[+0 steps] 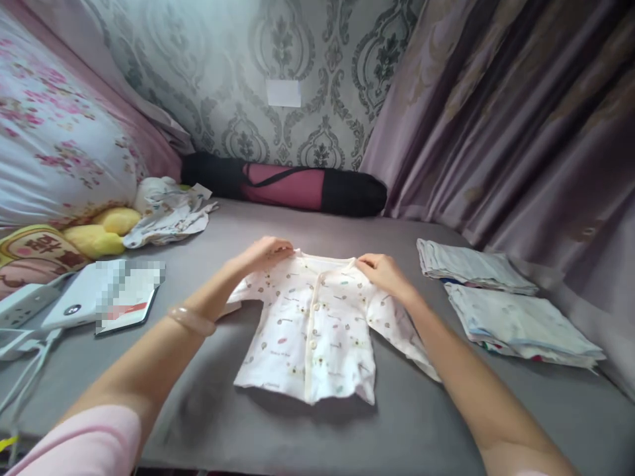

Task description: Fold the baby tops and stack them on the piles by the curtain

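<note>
A small white baby shirt (317, 324) with a tiny print and a buttoned front lies spread on the grey bed sheet (198, 410), its collar away from me. My left hand (272, 250) pinches the shirt's left shoulder beside the neckline. At the opposite shoulder, the fingers of my right hand (381, 270) are closed on the fabric. Both sleeves stretch outward, partly covered by my forearms. The lower hem is slightly wavy and nearest to me.
Two stacks of folded clothes (526, 324) lie on the right by the curtain (520, 132). A rolled mat bag (288, 185) rests along the wall. On the left are crumpled clothes (173, 215), yellow plush (99, 231), a tablet-like device (133, 307), a white box (82, 297) and a power strip (30, 304).
</note>
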Demonstrator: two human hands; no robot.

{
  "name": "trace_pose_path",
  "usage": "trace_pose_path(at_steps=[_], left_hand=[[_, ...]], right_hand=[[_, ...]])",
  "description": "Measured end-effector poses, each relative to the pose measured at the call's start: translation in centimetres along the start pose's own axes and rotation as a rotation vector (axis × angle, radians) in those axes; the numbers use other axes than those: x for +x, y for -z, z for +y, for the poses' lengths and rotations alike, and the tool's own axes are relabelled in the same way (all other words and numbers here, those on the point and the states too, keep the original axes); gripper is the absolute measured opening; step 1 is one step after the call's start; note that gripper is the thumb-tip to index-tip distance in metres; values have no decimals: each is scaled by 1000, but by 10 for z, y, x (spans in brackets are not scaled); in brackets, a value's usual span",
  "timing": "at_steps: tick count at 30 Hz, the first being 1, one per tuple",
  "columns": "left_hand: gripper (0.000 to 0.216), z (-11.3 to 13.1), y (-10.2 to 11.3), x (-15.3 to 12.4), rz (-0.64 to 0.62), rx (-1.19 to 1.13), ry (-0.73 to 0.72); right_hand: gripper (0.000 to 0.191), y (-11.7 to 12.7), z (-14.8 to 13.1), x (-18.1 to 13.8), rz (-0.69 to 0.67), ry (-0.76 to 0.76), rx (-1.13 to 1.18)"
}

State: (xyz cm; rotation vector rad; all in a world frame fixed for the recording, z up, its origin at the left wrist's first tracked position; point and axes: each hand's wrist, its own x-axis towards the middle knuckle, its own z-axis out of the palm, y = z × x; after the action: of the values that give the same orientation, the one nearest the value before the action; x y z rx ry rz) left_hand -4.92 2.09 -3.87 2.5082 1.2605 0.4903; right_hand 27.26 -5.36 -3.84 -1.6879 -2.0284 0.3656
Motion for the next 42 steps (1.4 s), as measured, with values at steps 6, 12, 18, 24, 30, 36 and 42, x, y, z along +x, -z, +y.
trace_pose_path(at_steps=[6,12,18,24,30,36,42], left_hand=[[39,-22,-52,16,-99,85,93],[42,-31,-54,33,-50,150,68],[44,-47,-59,60,-31,293,61],[40,-59,-59,82,-62,406,21],[41,-65,-63,92,-111,358,33],[34,-66,-56,80,15,319,37],[38,-38,-62,53,20,215,-116]], right_hand=[[32,-42,29,15,-124,-96,-124],[33,-49,38,38,-104,-68,-188],[33,-55,44,63,-102,-75,-284],[38,-56,49,84,-150,-45,-423],[33,-62,59,96,-156,-61,-380],[49,-38,77,95,-145,-416,242],[54,-3,91,49,-275,-734,711]])
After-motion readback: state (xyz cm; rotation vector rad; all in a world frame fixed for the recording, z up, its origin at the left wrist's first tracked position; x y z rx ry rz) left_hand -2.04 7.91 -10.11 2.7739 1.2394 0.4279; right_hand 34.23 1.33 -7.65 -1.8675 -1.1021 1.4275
